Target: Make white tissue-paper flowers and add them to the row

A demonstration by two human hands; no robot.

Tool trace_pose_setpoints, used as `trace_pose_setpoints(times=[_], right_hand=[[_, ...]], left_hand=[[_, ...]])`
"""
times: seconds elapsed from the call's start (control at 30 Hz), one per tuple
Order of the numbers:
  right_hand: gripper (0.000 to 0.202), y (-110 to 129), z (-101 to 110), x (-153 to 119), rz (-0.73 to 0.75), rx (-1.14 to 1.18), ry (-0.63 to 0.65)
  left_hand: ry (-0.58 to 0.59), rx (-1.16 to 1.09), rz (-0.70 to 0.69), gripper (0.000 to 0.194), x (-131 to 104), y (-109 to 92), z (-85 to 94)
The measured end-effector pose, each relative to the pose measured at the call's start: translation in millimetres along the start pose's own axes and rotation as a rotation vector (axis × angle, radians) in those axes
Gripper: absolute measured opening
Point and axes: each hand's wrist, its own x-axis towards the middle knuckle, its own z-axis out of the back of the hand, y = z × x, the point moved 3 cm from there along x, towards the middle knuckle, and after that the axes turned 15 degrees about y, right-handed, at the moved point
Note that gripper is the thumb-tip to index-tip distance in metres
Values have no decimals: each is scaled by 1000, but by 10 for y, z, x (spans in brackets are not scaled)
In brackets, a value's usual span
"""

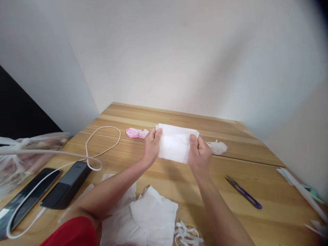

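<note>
A folded stack of white tissue-like sheets (175, 142) is held up over the table, its flat side towards me. My left hand (153, 145) grips its left edge, thumb on the front face. On the right edge, my right hand (200, 153) closes the same way, thumb in front and fingers curled behind. Behind my left hand lies a crumpled pink and white piece (135, 133), partly hidden. A crumpled white piece (217, 147) rests just beyond my right hand. Loose white sheets (156, 217) lie below my forearms.
Thread snips (243, 192) lie at right, near white strips (302, 191) along the edge. White curled strips (187, 235) sit at the front. On the left are a phone (36, 188), a black power bank (66, 186), a white cable (102, 128) and a plastic bag (20, 160).
</note>
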Motion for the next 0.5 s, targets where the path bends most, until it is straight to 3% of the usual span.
trace_pose_setpoints(times=[0.5], right_hand=[[48,-27,55,32,-30,-7,-48]], left_hand=[[-7,-52,-22,32,14,-22,22]])
